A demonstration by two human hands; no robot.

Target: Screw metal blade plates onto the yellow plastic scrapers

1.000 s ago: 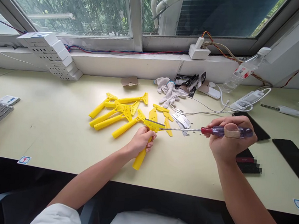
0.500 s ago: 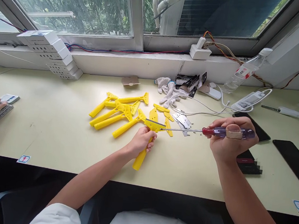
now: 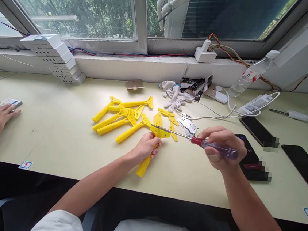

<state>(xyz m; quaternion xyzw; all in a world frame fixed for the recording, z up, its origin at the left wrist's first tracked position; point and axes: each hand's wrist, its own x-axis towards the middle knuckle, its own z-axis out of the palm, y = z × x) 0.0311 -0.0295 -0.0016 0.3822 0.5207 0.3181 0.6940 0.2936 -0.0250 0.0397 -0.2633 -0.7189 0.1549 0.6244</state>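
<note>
While the pale yellow tabletop [image 3: 69, 139] fills most of my view, everything's basically laid out around the one yellow scraper [image 3: 159, 134] I've got in hand. To the left of it there's a heap of other scraper handles [image 3: 114, 126], a few crossed over each other.

Pretty sure the step I'm on is screw work on that scraper's head. My left hand [image 3: 148, 146] is wrapped round its handle right below the head, thumb on top, with the tail end poking out of my fist toward me. So the head sits just past my grip, uncovered and easy to get at. Over to the right of the scraper, my right hand [image 3: 227, 141] has its fingers curled snug around the see-through purple grip of a screwdriver [image 3: 197, 141], and the shaft slants across to the head. Honestly can't tell if the tip is touching anything, it gets lost against the head. If you ask me, the next move calls for a dead steady left hand and the tip lined up square on a screw before any twisting.

Smaller bits: some loose yellow plates [image 3: 166, 112] just beyond the scraper, and thin metal blades [image 3: 187, 124] near it, off to the right. Tiniest of all is a shiny dot on the head, which looks like a screw head [image 3: 165, 134] to me.
</note>
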